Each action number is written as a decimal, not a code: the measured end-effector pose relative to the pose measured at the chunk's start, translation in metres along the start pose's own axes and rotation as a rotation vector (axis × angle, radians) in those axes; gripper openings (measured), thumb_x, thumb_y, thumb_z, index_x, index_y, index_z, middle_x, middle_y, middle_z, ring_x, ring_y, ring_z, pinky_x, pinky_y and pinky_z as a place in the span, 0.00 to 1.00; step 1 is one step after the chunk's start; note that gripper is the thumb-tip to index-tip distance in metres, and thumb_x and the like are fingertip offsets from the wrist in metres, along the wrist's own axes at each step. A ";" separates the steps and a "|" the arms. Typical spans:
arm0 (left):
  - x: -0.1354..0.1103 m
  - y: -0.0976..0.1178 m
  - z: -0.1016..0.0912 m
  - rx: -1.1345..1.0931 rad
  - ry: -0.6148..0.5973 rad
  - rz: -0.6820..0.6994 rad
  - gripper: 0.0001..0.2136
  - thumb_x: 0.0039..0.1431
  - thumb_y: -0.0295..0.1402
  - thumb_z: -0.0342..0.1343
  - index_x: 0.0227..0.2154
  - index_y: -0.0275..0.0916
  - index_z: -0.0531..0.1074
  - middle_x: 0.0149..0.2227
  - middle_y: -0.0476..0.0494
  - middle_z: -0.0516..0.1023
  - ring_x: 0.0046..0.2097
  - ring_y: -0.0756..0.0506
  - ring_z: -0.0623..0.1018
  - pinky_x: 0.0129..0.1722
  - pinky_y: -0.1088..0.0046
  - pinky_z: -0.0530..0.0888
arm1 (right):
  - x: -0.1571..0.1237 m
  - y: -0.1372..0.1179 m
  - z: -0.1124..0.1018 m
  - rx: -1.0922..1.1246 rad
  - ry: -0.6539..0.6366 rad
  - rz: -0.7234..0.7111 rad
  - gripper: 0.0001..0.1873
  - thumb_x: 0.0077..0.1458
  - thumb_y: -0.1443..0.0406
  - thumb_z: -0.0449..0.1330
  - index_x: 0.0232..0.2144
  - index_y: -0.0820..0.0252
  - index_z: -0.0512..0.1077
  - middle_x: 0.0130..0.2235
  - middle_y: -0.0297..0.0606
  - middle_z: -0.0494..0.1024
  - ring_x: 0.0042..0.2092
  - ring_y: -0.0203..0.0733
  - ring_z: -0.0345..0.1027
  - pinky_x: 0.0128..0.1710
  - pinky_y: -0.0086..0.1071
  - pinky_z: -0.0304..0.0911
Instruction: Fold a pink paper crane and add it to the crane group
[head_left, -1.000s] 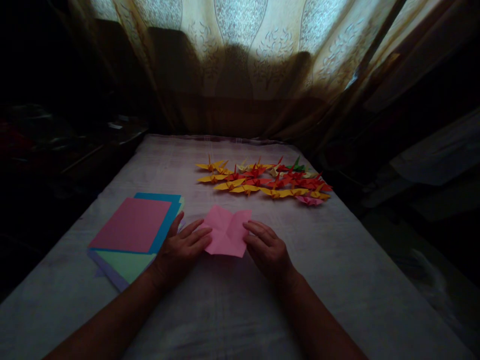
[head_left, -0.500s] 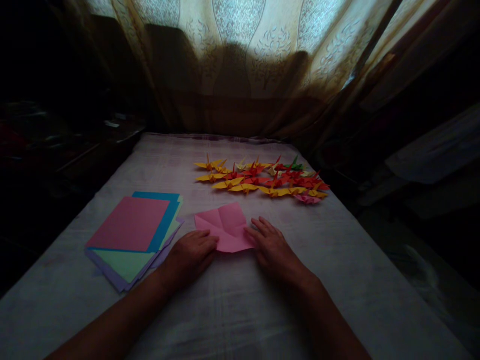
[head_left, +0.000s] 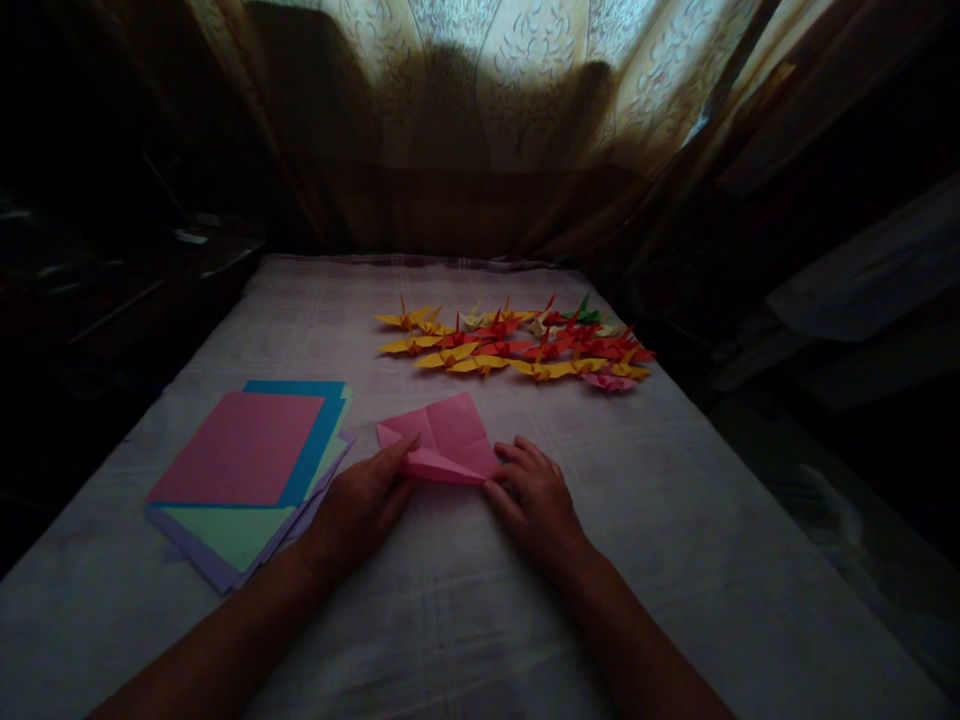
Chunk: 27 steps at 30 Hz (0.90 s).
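Observation:
A creased pink paper square [head_left: 442, 440] lies on the cloth-covered table [head_left: 465, 620] in front of me, its near edge folded up. My left hand [head_left: 364, 505] pinches the paper's near left edge between thumb and fingers. At the near right corner, my right hand [head_left: 534, 500] presses on the paper with bent fingers. Both forearms reach in from the bottom of the view.
A stack of coloured paper sheets [head_left: 247, 460], pink on top over blue, green and purple, lies to the left. Several folded paper cranes [head_left: 517, 345] in yellow, red, green and pink sit in rows farther back. A patterned curtain [head_left: 525, 90] hangs behind; dark surroundings flank both sides.
The pink paper was turned and its near edge has been lifted and folded toward the middle. Both hands shifted slightly closer to the paper's near corners.

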<state>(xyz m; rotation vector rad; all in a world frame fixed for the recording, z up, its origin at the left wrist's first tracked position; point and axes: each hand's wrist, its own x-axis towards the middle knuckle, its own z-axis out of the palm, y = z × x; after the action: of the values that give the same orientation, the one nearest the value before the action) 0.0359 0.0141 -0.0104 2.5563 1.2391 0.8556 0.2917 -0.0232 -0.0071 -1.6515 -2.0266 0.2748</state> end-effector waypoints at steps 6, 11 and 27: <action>-0.001 0.008 0.002 0.251 0.173 0.222 0.26 0.65 0.21 0.46 0.63 0.49 0.59 0.70 0.39 0.49 0.67 0.35 0.60 0.58 0.56 0.70 | 0.002 -0.004 0.004 -0.003 0.025 0.068 0.06 0.56 0.66 0.59 0.30 0.56 0.77 0.52 0.43 0.77 0.60 0.57 0.62 0.57 0.55 0.56; 0.000 0.025 0.000 0.280 0.010 0.463 0.19 0.69 0.29 0.46 0.60 0.41 0.65 0.60 0.45 0.70 0.66 0.43 0.61 0.68 0.61 0.51 | 0.001 -0.006 0.005 0.010 0.051 0.064 0.06 0.56 0.64 0.60 0.27 0.56 0.75 0.52 0.43 0.77 0.60 0.56 0.62 0.58 0.54 0.55; -0.002 0.020 0.003 0.288 -0.301 0.350 0.28 0.68 0.50 0.44 0.65 0.40 0.57 0.64 0.40 0.64 0.66 0.40 0.62 0.67 0.56 0.46 | 0.002 -0.001 -0.006 -0.010 -0.029 0.124 0.06 0.54 0.64 0.62 0.25 0.57 0.74 0.55 0.42 0.75 0.62 0.57 0.58 0.59 0.55 0.53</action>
<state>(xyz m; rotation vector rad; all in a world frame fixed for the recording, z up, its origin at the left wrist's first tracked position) 0.0500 -0.0001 -0.0054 3.0467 0.8956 0.3362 0.2934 -0.0228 -0.0007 -1.7929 -1.9518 0.3338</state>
